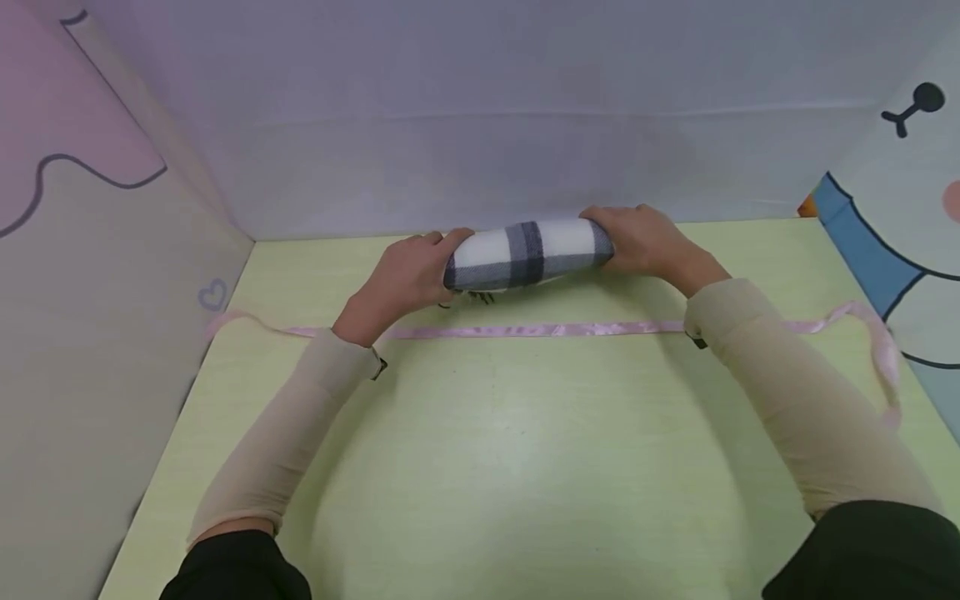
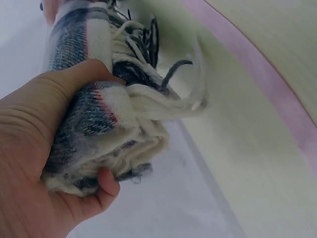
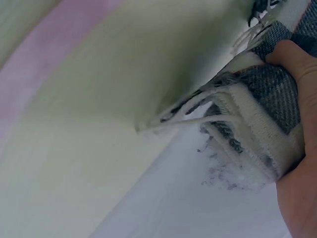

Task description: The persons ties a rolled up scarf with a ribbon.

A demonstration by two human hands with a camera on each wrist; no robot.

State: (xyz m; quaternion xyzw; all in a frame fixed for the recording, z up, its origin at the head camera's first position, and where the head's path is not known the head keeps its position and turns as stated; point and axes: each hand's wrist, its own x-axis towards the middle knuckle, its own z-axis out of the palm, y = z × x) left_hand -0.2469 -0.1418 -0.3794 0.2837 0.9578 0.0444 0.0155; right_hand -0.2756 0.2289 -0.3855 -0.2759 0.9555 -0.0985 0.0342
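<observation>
Both hands grip a rolled-up plaid scarf [image 1: 528, 252], white with dark blue-grey bands, near the table's back edge. My left hand [image 1: 408, 275] holds its left end. In the left wrist view the thumb lies across the roll and a fingertip curls under its layered end, with fringe [image 2: 143, 54] hanging along one side. The right end is held by my right hand [image 1: 645, 242]; the right wrist view shows the thumb on the plaid face and loose fringe strands. A pink satin ribbon [image 1: 555, 330] stretches across the table, nearer to me than the scarf.
The pale yellow-green table [image 1: 510, 467] meets a greyish-lilac wall [image 1: 480, 167] right behind the scarf. Printed panels stand on the left [image 1: 97, 292] and right [image 1: 907, 208]. The ribbon's right end [image 1: 885, 358] curls up by the table's right edge.
</observation>
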